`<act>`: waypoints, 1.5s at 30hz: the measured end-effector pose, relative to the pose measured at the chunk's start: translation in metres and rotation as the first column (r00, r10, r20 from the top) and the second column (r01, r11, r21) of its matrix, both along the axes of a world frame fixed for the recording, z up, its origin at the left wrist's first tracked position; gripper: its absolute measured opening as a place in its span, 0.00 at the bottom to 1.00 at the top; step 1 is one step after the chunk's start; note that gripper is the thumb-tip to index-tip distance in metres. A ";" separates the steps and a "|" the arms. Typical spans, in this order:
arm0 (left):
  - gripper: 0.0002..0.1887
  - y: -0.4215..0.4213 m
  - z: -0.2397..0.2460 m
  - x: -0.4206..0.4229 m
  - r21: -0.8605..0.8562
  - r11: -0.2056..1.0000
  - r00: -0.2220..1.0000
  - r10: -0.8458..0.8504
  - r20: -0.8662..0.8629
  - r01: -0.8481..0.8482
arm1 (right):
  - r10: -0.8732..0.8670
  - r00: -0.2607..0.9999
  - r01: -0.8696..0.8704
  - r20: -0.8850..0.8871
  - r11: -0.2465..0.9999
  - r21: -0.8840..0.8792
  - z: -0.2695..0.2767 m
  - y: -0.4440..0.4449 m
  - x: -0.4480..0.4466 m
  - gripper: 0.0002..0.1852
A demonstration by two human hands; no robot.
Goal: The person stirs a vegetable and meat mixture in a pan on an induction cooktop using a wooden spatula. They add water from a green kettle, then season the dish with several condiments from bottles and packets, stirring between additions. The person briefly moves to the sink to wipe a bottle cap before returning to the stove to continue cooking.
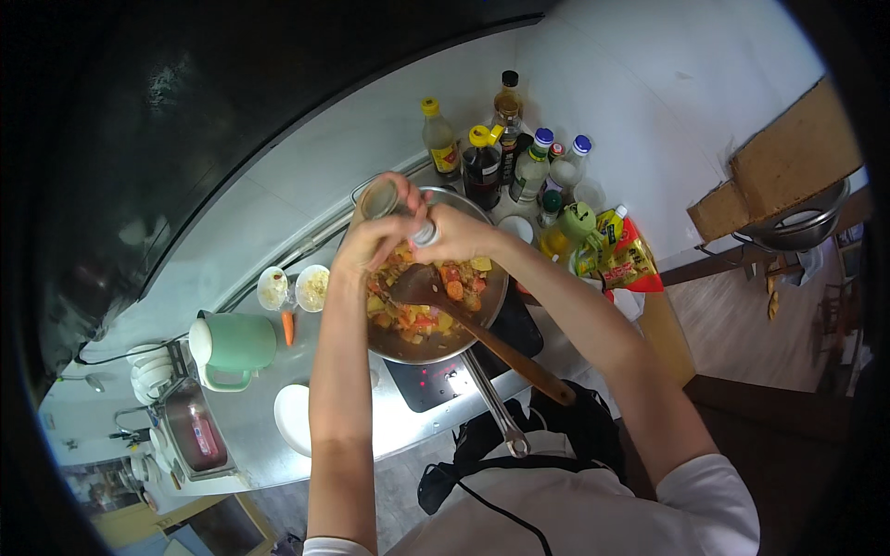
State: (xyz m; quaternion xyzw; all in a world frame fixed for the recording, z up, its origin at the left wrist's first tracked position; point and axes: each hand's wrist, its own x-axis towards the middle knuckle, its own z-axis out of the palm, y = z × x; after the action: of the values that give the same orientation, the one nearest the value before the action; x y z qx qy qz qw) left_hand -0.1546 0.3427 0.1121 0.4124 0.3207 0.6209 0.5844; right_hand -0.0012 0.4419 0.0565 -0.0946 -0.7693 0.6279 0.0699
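Both my hands are together over the far side of a steel frying pan. My left hand and my right hand grip a small glass spice bottle, tilted, with a pale grey end showing between the fingers. Motion blur hides the exact finger placement. Below, chopped vegetables in sauce cover much of the pan's bottom, orange and yellow pieces among them. A wooden spatula rests in the food, its handle leaning over the near right rim. The pan stands on a black induction cooktop with lit red indicators.
Several sauce bottles crowd the back corner, beside an oil pot and a red-yellow pouch. Left are two small bowls, a carrot, a green kettle, a white plate and a sink. The pan handle points towards me.
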 end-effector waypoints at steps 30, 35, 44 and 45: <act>0.17 -0.137 -0.044 0.162 0.214 0.927 0.012 0.221 -0.975 0.308 | -0.605 0.760 0.649 -0.237 0.721 0.244 -0.005 -0.028 0.018 0.18; 0.14 -0.182 -0.041 0.132 0.230 0.923 0.038 0.230 -0.972 0.308 | -0.633 0.737 0.671 -0.236 0.726 0.150 -0.004 -0.035 0.020 0.18; 0.15 -0.219 -0.055 0.113 0.182 0.968 0.161 0.155 -0.975 0.172 | -0.601 0.785 0.613 -0.148 0.789 0.044 -0.003 -0.057 0.002 0.16; 0.16 -0.216 -0.052 0.114 0.178 0.968 0.185 0.146 -0.972 0.174 | -0.596 0.789 0.608 -0.148 0.792 0.053 0.001 -0.060 0.002 0.18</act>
State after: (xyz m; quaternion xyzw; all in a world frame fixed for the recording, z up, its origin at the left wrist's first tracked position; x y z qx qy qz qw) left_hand -0.0408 0.1265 0.0600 0.7858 0.5350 0.2429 0.1932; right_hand 0.0009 0.3817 0.0578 -0.2924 -0.7230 0.5388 0.3184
